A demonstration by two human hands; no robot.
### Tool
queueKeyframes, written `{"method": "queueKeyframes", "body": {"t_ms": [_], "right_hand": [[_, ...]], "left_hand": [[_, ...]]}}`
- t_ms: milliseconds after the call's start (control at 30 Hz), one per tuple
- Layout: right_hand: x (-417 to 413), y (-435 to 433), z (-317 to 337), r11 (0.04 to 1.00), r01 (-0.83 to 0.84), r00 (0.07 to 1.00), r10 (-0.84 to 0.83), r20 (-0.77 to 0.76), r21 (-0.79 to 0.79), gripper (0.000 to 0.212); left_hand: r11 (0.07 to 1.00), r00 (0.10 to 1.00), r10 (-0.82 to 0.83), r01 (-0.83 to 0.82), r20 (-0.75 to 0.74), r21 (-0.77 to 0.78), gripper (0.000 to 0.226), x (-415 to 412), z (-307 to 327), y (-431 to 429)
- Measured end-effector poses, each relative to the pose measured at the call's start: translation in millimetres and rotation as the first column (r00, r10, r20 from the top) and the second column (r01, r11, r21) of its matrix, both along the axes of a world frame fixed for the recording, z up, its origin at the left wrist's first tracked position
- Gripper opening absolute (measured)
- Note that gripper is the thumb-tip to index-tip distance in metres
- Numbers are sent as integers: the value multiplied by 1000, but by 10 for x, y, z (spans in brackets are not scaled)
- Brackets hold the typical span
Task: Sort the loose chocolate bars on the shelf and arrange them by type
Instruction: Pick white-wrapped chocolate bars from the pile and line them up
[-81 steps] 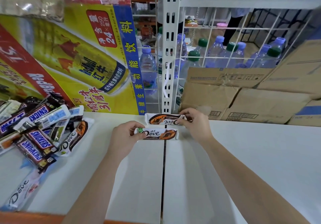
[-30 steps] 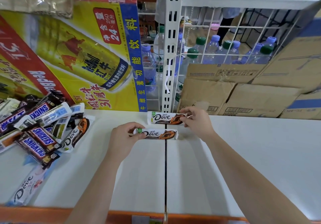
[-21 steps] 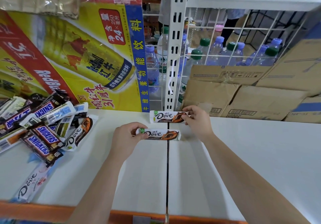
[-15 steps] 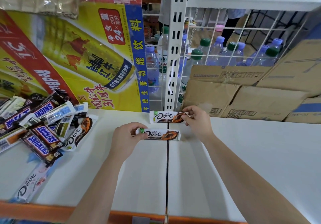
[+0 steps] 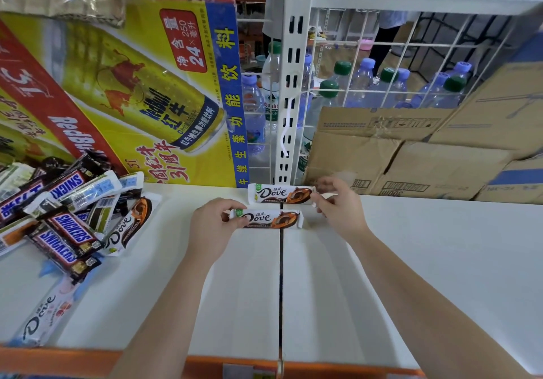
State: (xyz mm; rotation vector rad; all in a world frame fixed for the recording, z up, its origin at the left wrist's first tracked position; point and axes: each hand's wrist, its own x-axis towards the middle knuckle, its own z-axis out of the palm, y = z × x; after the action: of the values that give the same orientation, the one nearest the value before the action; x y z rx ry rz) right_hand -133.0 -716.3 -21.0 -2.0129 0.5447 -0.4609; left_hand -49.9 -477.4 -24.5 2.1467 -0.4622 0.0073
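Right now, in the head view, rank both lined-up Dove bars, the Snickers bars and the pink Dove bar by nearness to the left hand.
1. Front Dove bar: held by the left hand.
2. Rear Dove bar: just behind it.
3. Snickers bars: left pile.
4. Pink Dove bar: front-left edge.

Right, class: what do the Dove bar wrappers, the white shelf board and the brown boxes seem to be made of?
Dove bar wrappers: probably thin plastic film, glossy; slight sheen on the print, flat sealed ends.
White shelf board: likely painted metal, smooth and faintly shiny; thin panels meet at a seam.
Brown boxes: cardboard, matte; creased flaps, printed marks.
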Motion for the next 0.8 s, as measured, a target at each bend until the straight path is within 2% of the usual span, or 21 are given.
{"method": "queueKeyframes", "body": {"t_ms": [100, 200, 267, 367, 533, 800], "right_hand": [[-301, -23, -62, 963, 0, 999, -11, -38, -270, 21], [-624, 27, -199, 816, -83, 997, 71, -43, -572, 16], [-756, 52, -275, 742, -127, 990, 134, -40, -658, 15], [-802, 52, -301, 744, -127, 990, 137, -37, -655, 17], [-794, 60, -288, 752, -123, 990, 142, -23, -647, 18], [-791, 65, -284, 761, -127, 991, 120, -54, -636, 20]], "left_hand": [[1000, 999, 5, -5, 33, -1, 22, 79, 24, -131], [999, 1000, 27, -27, -11, -45, 25, 142, 12, -257], [997, 998, 46, -49, -39, -68, 28, 151, 4, -316], [995, 998, 62, -63, -26, -75, 25, 159, -15, -361], [995, 996, 44, -36, 82, -93, 25, 196, -44, -375], [984, 998, 63, -63, -8, -168, 28, 188, -61, -476]]}}
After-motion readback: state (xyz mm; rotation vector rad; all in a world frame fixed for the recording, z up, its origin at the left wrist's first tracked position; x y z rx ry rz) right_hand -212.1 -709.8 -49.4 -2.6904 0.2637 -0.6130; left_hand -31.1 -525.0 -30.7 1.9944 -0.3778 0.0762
